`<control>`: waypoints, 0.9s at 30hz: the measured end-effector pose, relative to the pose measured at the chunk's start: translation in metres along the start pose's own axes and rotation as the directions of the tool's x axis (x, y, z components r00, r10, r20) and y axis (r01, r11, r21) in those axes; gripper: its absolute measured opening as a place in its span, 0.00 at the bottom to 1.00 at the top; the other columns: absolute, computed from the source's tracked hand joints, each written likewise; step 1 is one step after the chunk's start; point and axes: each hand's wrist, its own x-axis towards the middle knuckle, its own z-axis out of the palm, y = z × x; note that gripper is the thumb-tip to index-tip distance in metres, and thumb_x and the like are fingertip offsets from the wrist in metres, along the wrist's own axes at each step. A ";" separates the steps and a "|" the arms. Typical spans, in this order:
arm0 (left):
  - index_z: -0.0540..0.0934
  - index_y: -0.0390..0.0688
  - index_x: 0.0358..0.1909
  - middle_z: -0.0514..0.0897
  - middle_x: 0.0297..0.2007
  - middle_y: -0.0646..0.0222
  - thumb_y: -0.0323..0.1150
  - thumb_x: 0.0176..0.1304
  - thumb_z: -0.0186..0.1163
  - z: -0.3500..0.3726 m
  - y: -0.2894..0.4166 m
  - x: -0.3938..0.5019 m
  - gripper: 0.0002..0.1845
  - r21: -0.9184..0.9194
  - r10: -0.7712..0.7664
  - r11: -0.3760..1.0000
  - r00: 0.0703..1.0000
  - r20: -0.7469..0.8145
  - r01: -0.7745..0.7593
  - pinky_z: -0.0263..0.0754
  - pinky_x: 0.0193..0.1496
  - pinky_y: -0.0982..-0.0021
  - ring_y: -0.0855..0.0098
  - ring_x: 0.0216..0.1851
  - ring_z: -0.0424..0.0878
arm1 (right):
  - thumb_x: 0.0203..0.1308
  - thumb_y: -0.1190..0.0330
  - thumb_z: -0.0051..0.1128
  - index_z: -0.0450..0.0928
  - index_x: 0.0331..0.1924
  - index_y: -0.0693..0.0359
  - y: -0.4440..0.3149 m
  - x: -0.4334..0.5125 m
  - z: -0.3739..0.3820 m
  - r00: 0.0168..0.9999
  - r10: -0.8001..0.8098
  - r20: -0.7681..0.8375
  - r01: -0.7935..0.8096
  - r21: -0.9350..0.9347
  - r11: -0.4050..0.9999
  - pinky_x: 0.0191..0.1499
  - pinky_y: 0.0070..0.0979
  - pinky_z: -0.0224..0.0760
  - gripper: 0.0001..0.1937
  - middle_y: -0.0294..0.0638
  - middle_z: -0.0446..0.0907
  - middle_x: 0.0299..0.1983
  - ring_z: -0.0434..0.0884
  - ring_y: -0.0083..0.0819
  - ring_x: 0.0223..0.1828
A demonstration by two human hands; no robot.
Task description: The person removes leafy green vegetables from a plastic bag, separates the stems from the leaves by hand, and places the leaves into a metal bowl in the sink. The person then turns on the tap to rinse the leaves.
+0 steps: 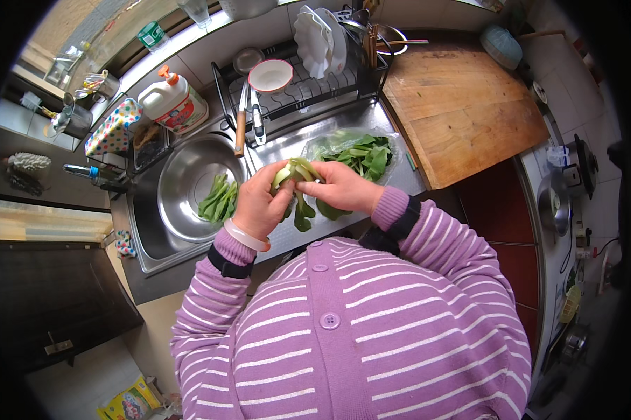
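My left hand and my right hand are together above the steel drainboard, both gripping the pale base of a leafy green vegetable. Its leaves hang down below my fingers. Behind my right hand, more leafy greens lie on a clear plastic bag. At the left, separated green stalks rest in a round stainless steel basin, which sits in the sink.
A black dish rack with plates and a red-rimmed bowl stands behind. A wooden-handled knife leans at its front. A wooden cutting board lies right; a pump jug and faucet are left.
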 end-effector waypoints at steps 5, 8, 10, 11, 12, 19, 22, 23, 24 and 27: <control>0.78 0.37 0.47 0.82 0.31 0.58 0.30 0.59 0.58 -0.020 0.000 -0.005 0.15 0.067 -0.100 0.994 0.942 0.321 0.083 0.74 0.38 0.69 0.63 0.32 0.81 | 0.64 0.61 0.51 0.76 0.36 0.59 -0.005 -0.003 -0.023 0.989 -0.081 0.127 0.149 -0.763 0.629 0.35 0.35 0.74 0.11 0.46 0.80 0.30 0.82 0.40 0.32; 0.77 0.37 0.51 0.80 0.32 0.72 0.28 0.63 0.54 -0.045 -0.002 -0.009 0.15 -0.258 -0.221 0.869 0.798 0.560 0.422 0.71 0.40 0.77 0.81 0.33 0.76 | 0.65 0.63 0.50 0.75 0.41 0.56 -0.014 -0.004 -0.046 0.997 -0.046 -0.065 -0.010 -0.672 0.740 0.32 0.34 0.73 0.08 0.43 0.79 0.29 0.79 0.39 0.28; 0.75 0.37 0.54 0.80 0.38 0.76 0.28 0.64 0.54 -0.043 -0.005 -0.009 0.17 -0.503 -0.243 0.720 0.853 0.462 0.478 0.69 0.44 0.81 0.84 0.39 0.74 | 0.65 0.66 0.51 0.73 0.47 0.58 -0.020 -0.002 -0.044 0.994 0.098 -0.052 -0.110 -0.365 0.924 0.26 0.24 0.70 0.10 0.39 0.79 0.30 0.75 0.27 0.23; 0.75 0.37 0.55 0.80 0.36 0.76 0.29 0.62 0.59 -0.037 -0.007 -0.009 0.19 -0.597 -0.275 0.644 0.873 0.404 0.479 0.70 0.42 0.81 0.84 0.37 0.75 | 0.66 0.67 0.49 0.70 0.51 0.58 -0.022 -0.001 -0.034 0.985 0.174 -0.004 -0.170 -0.240 0.956 0.24 0.19 0.67 0.11 0.36 0.79 0.30 0.73 0.21 0.21; 0.75 0.37 0.53 0.80 0.36 0.76 0.30 0.61 0.62 -0.026 -0.009 -0.008 0.19 -0.647 -0.301 0.594 0.878 0.373 0.479 0.70 0.41 0.81 0.84 0.37 0.75 | 0.68 0.67 0.48 0.68 0.54 0.59 -0.024 0.002 -0.022 0.976 0.212 0.052 -0.205 -0.115 0.972 0.22 0.13 0.65 0.13 0.34 0.79 0.30 0.71 0.15 0.19; 0.77 0.38 0.44 0.82 0.37 0.70 0.27 0.57 0.66 0.005 -0.019 -0.009 0.13 -0.757 -0.437 0.388 0.828 0.351 0.525 0.75 0.40 0.76 0.76 0.36 0.81 | 0.58 0.71 0.48 0.41 0.70 0.65 -0.043 0.007 0.017 0.944 0.257 0.206 -0.231 -0.141 0.963 0.41 0.34 0.74 0.38 0.59 0.79 0.36 0.81 0.47 0.37; 0.78 0.39 0.44 0.83 0.37 0.71 0.29 0.59 0.64 -0.004 -0.018 -0.013 0.12 -0.790 -0.412 0.449 0.882 0.231 0.417 0.75 0.38 0.76 0.78 0.36 0.80 | 0.55 0.71 0.49 0.35 0.71 0.65 -0.047 0.010 0.019 0.922 0.278 0.269 -0.221 -0.224 0.949 0.45 0.34 0.73 0.42 0.61 0.77 0.40 0.80 0.46 0.39; 0.78 0.39 0.44 0.83 0.36 0.71 0.29 0.60 0.63 -0.005 -0.019 -0.014 0.11 -0.782 -0.432 0.476 0.882 0.191 0.402 0.75 0.38 0.76 0.78 0.36 0.80 | 0.55 0.71 0.50 0.35 0.71 0.64 -0.047 0.011 0.020 0.913 0.292 0.285 -0.214 -0.275 0.937 0.46 0.33 0.72 0.43 0.62 0.76 0.43 0.80 0.45 0.39; 0.78 0.40 0.43 0.83 0.36 0.71 0.32 0.62 0.61 -0.015 -0.023 -0.015 0.10 -0.792 -0.417 0.488 0.895 0.157 0.366 0.75 0.40 0.76 0.79 0.37 0.79 | 0.55 0.73 0.51 0.36 0.72 0.60 -0.046 0.012 0.020 0.958 0.162 0.238 -0.093 -0.279 0.956 0.42 0.30 0.73 0.43 0.56 0.75 0.43 0.79 0.38 0.36; 0.75 0.43 0.41 0.83 0.35 0.70 0.34 0.65 0.59 -0.059 -0.053 -0.010 0.08 -0.653 -0.371 0.722 0.925 -0.086 0.229 0.74 0.44 0.76 0.79 0.37 0.79 | 0.56 0.76 0.54 0.40 0.73 0.54 -0.040 0.016 0.012 0.992 -0.095 0.083 0.120 -0.378 0.918 0.42 0.26 0.73 0.43 0.53 0.71 0.52 0.79 0.30 0.38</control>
